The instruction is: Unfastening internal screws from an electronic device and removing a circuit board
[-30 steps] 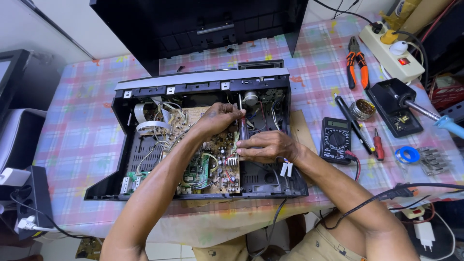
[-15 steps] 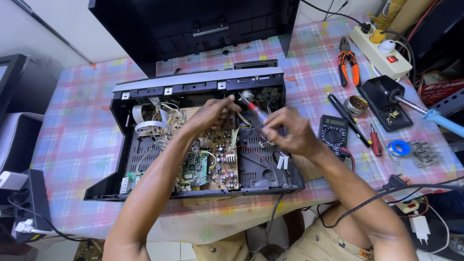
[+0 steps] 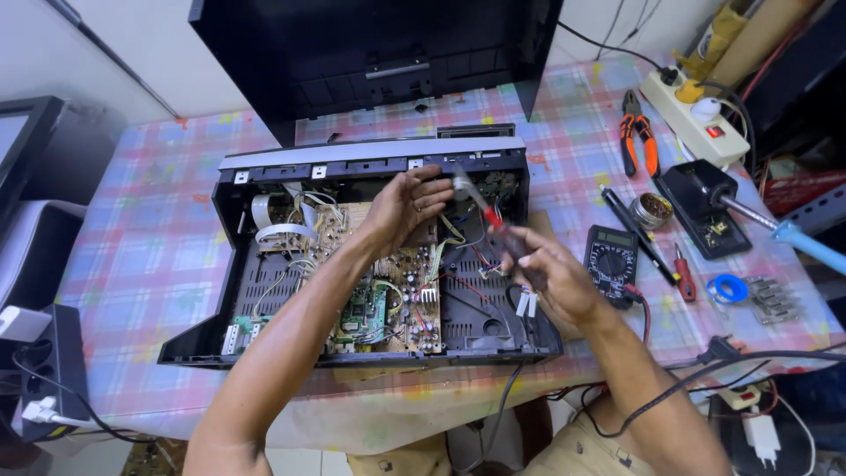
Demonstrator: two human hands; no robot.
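— What's changed? Start nearest.

— The right hand (image 3: 551, 278) has lifted off the brown circuit board (image 3: 388, 291), its fist now closed around a red-and-black-handled screwdriver (image 3: 493, 227).

— And the tip?

— Angled up toward the far wall of the open black plastic chassis (image 3: 352, 176), just beside the left hand (image 3: 405, 207), whose loosely spread fingers rest there.

left hand (image 3: 401, 207): bare, no glove, no ring or watch that I can see | right hand (image 3: 551, 282): bare too, wrist uncovered | forearms: both bare up to the frame edge, no sleeves in view | legs: khaki trousers (image 3: 573, 449), seam and pocket edge showing
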